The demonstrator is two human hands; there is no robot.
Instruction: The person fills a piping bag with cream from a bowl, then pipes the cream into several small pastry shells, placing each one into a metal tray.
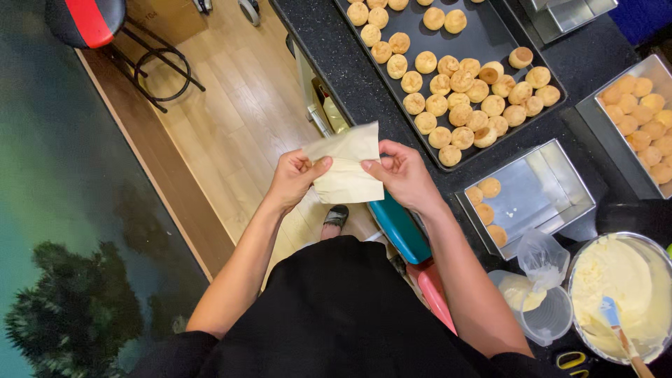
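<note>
Both hands point(350, 175) holding paper point(346, 162), pastry tray point(490, 31) beside

Brown cardboard box point(164, 17) on floor, top.

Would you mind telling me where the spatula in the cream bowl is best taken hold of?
Grip the spatula by its wooden handle at the lower right, coming from the bowl's near rim. The handle sticks out over the rim, clear of the cream, while the blue blade lies in it.
</note>
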